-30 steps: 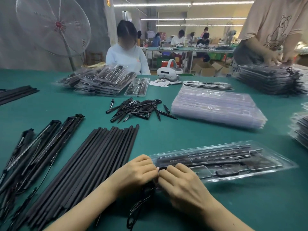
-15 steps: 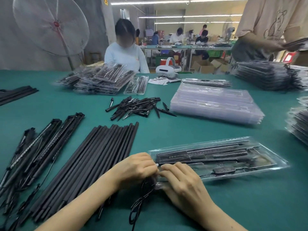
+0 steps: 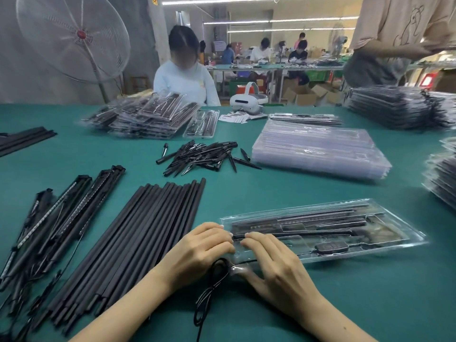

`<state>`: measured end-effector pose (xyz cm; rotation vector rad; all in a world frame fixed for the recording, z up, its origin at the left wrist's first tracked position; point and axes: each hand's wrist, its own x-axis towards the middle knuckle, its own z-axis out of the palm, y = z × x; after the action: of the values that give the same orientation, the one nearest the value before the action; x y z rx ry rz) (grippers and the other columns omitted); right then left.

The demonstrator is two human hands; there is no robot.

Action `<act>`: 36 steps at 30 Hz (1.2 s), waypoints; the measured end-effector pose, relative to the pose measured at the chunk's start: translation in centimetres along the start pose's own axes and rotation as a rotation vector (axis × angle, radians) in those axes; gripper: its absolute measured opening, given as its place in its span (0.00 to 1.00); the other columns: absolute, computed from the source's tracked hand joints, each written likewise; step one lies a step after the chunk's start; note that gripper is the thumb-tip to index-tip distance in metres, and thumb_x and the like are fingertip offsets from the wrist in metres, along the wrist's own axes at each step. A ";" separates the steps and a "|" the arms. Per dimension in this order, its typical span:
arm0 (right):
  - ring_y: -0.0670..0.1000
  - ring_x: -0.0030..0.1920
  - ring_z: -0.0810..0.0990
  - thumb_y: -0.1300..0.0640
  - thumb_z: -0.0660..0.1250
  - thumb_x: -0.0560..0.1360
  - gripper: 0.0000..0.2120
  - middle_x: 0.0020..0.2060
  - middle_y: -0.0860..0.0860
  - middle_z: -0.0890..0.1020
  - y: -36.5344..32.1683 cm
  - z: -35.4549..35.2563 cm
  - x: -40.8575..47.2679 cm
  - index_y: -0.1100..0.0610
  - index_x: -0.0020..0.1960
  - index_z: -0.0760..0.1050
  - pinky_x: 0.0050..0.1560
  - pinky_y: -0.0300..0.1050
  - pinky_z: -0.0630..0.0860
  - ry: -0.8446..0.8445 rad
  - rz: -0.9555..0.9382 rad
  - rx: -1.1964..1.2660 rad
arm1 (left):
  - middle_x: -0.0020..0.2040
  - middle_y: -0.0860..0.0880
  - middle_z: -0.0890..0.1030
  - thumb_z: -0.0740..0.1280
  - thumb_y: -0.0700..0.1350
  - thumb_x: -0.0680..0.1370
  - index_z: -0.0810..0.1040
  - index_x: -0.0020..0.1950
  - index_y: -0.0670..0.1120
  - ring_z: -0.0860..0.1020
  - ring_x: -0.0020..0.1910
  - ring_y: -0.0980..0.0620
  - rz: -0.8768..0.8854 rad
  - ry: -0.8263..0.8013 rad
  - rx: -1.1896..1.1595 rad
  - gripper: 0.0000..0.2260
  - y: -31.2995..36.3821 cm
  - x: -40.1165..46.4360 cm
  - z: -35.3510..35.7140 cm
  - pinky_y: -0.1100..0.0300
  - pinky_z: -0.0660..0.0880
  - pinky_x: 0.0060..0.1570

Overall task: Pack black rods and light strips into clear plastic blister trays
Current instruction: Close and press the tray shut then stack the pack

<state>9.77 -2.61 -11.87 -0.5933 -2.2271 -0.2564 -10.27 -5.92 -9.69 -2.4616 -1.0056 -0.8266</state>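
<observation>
From the head camera, I have the tray [image 3: 345, 233] right in front of me, its long axis running from my hands out toward two o'clock. Both hands sit at its near left end: my left hand [image 3: 197, 253] at the corner, fingers curled down on the edge, my right hand [image 3: 274, 265] just beside it, fingers bent and pressing on the plastic. I can't tell whether either actually pinches anything. The right hand is nearer the tray's middle. A black cable [image 3: 212, 287] loops out at six o'clock between my wrists; tucking it in looks like the step in hand. The loose rods [image 3: 138, 243] lie at nine o'clock, near my left hand, and the light strips [image 3: 61, 218] farther left.
</observation>
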 end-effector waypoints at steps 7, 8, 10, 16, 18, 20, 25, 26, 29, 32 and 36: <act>0.55 0.44 0.82 0.48 0.67 0.76 0.16 0.48 0.55 0.83 0.0 -0.1 0.3 0.61 0.47 0.82 0.47 0.46 0.78 0.078 0.033 -0.015 | 0.52 0.50 0.77 0.73 0.31 0.67 0.77 0.53 0.43 0.75 0.52 0.54 -0.507 0.055 -0.123 0.18 1.5 0.5 0.0 0.61 0.73 0.54; 0.55 0.43 0.82 0.47 0.67 0.76 0.16 0.48 0.54 0.83 -0.1 -0.1 0.4 0.61 0.47 0.82 0.45 0.46 0.78 0.077 0.037 -0.027 | 0.53 0.52 0.74 0.74 0.32 0.68 0.74 0.54 0.46 0.74 0.51 0.56 -0.694 0.103 -0.185 0.19 1.9 0.6 -0.1 0.64 0.72 0.52; 0.54 0.42 0.81 0.46 0.66 0.77 0.17 0.47 0.53 0.83 -0.1 -0.1 0.5 0.59 0.48 0.82 0.43 0.46 0.77 0.072 0.029 -0.043 | 0.51 0.52 0.74 0.70 0.36 0.74 0.72 0.50 0.50 0.76 0.43 0.59 -1.033 0.138 -0.408 0.12 2.4 0.7 -0.8 0.66 0.74 0.44; 0.55 0.41 0.81 0.48 0.70 0.74 0.12 0.48 0.53 0.83 -0.2 0.1 0.4 0.57 0.48 0.83 0.40 0.45 0.77 0.034 0.030 -0.071 | 0.34 0.42 0.79 0.61 0.45 0.79 0.67 0.54 0.39 0.77 0.26 0.46 -1.262 -0.152 -1.244 0.11 4.1 -0.1 -2.3 0.61 0.74 0.27; 0.55 0.41 0.80 0.49 0.69 0.74 0.12 0.47 0.53 0.83 -0.3 0.1 0.4 0.57 0.48 0.83 0.40 0.46 0.77 0.022 0.031 -0.068 | 0.31 0.44 0.76 0.61 0.43 0.80 0.65 0.51 0.38 0.75 0.23 0.46 -1.252 -0.161 -1.222 0.09 4.6 -0.1 -2.6 0.62 0.70 0.23; 0.55 0.40 0.80 0.49 0.68 0.74 0.11 0.46 0.52 0.83 -0.3 0.1 0.4 0.56 0.48 0.83 0.39 0.46 0.77 0.005 0.031 -0.063 | 0.29 0.46 0.74 0.61 0.42 0.81 0.65 0.48 0.39 0.73 0.20 0.48 -1.304 -0.123 -1.189 0.07 4.8 0.0 -2.9 0.64 0.67 0.20; 0.55 0.40 0.79 0.54 0.73 0.68 0.10 0.46 0.52 0.82 -0.3 0.1 0.4 0.56 0.48 0.83 0.39 0.44 0.77 -0.032 0.022 -0.057 | 0.31 0.46 0.73 0.55 0.39 0.82 0.65 0.46 0.41 0.73 0.21 0.51 -1.608 0.205 -1.151 0.05 5.8 0.4 -1.8 0.64 0.65 0.20; 0.55 0.40 0.79 0.54 0.73 0.68 0.11 0.46 0.52 0.82 -0.3 0.1 0.4 0.56 0.48 0.83 0.39 0.44 0.77 -0.040 0.021 -0.053 | 0.33 0.45 0.73 0.54 0.38 0.82 0.64 0.46 0.42 0.73 0.22 0.52 -1.643 0.267 -1.144 0.05 6.2 0.6 -1.5 0.64 0.66 0.21; 0.55 0.40 0.79 0.55 0.73 0.68 0.11 0.46 0.52 0.82 -0.2 0.2 0.2 0.56 0.49 0.83 0.39 0.44 0.77 -0.057 0.019 -0.039 | 0.36 0.43 0.73 0.52 0.33 0.81 0.61 0.49 0.48 0.73 0.24 0.53 -1.703 0.441 -1.109 0.09 7.1 0.9 -0.4 0.63 0.67 0.26; 0.55 0.40 0.79 0.54 0.74 0.68 0.11 0.47 0.52 0.82 0.0 0.3 0.1 0.56 0.49 0.82 0.39 0.44 0.77 -0.074 0.012 -0.029 | 0.35 0.43 0.72 0.50 0.31 0.80 0.61 0.55 0.49 0.72 0.28 0.51 -1.707 0.517 -1.173 0.13 7.3 1.2 -0.6 0.60 0.66 0.31; 0.55 0.40 0.79 0.54 0.72 0.68 0.12 0.45 0.53 0.82 0.1 0.3 0.1 0.55 0.51 0.82 0.39 0.44 0.76 -0.094 -0.009 0.006 | 0.34 0.45 0.73 0.50 0.30 0.79 0.75 0.53 0.49 0.74 0.30 0.53 -1.615 0.314 -1.273 0.19 6.7 0.7 -1.5 0.62 0.72 0.33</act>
<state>9.52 -2.40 -12.00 -0.6034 -2.3209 -0.2311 -5.61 -10.87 -8.75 -1.2769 -2.8970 -2.8091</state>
